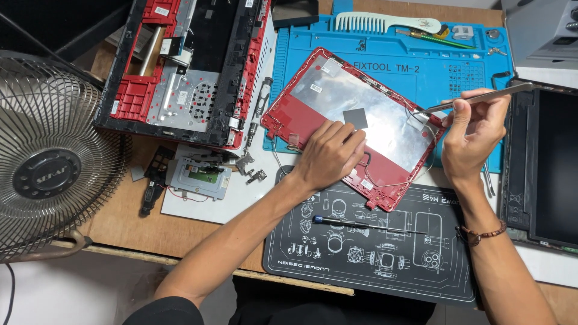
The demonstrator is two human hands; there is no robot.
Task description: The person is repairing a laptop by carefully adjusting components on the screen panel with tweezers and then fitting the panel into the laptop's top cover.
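Observation:
A red laptop lid cover (337, 96) lies inside-up, tilted, across the blue work mat (421, 66) and the black mat (385, 247). Its inner face is lined with silver foil, with a small grey square pad near the middle. My left hand (330, 153) presses flat on the cover's lower part. My right hand (472, 135) holds metal tweezers (481, 96), whose tips touch a small white patch at the cover's right edge. Thin wires run along the cover's lower rim.
A red and black laptop base (186, 66) lies opened at the upper left. A fan (48, 168) stands at the left. A drive in its bracket (198, 177), loose hinges, a screwdriver (361, 224), a comb (385, 24) and a screen panel (551, 168) surround the work area.

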